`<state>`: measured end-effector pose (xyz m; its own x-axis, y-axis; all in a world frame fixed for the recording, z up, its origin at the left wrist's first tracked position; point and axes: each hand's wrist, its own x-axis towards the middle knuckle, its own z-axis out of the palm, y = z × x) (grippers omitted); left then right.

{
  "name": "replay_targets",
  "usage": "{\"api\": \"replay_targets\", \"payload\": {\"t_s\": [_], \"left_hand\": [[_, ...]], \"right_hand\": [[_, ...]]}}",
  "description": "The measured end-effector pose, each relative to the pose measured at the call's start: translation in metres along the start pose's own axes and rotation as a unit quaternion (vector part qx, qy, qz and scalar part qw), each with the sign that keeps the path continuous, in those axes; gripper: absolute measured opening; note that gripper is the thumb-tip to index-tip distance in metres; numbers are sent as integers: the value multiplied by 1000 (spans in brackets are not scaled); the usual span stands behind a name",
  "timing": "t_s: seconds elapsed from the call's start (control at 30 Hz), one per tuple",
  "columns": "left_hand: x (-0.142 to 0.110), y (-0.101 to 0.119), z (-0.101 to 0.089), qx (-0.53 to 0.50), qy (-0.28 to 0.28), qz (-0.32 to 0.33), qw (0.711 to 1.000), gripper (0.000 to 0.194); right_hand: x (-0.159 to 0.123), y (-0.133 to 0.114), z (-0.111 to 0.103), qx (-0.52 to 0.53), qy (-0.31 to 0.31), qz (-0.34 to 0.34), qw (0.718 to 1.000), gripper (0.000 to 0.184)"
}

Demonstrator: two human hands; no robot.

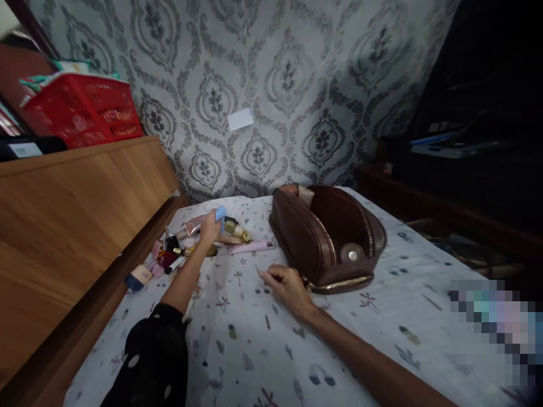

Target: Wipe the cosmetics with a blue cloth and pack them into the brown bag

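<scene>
My left hand point(210, 227) reaches over a pile of cosmetics, its fingers closed on a small light blue item point(221, 213) that looks soft; its exact kind is unclear. Around and below it lie a pink tube point(252, 246), a bottle with a gold cap point(237, 230), a navy-and-beige container point(138, 277) and several small bottles and pots. To the right stands a brown toiletry bag point(301, 237), unzipped, its inside mostly dark. Beside the bag's front left corner rests my right hand point(288, 286), fingers loosely curled, with nothing visible in them.
A patterned white sheet point(254, 350) covers the surface. Along the left runs a wooden board point(85, 209), with a red plastic basket point(93, 107) above it. Papered wall point(288, 113) closes off the back. A blurred-out rectangular object point(500, 316) lies at right.
</scene>
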<state>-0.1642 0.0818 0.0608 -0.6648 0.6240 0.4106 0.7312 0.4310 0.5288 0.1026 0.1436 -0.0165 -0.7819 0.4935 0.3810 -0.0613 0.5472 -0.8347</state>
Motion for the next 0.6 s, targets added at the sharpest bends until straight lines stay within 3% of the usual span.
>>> {"api": "replay_targets", "payload": {"t_s": [0.1, 0.2, 0.3, 0.47, 0.6], "left_hand": [[20, 15, 9, 113, -44, 36, 992, 31], [32, 31, 29, 201, -110, 75, 970, 26], [37, 40, 51, 268, -162, 88, 946, 35], [42, 43, 72, 318, -188, 78, 926, 37], [46, 44, 73, 287, -182, 81, 937, 36]], "right_hand": [[0, -3, 0, 0, -13, -4, 1000, 55], [0, -3, 1, -13, -22, -19, 999, 58], [-1, -1, 2, -17, -25, -26, 999, 57], [-2, 3, 4, -29, -34, -25, 999, 46], [-1, 3, 4, -39, -39, -21, 998, 42]]}}
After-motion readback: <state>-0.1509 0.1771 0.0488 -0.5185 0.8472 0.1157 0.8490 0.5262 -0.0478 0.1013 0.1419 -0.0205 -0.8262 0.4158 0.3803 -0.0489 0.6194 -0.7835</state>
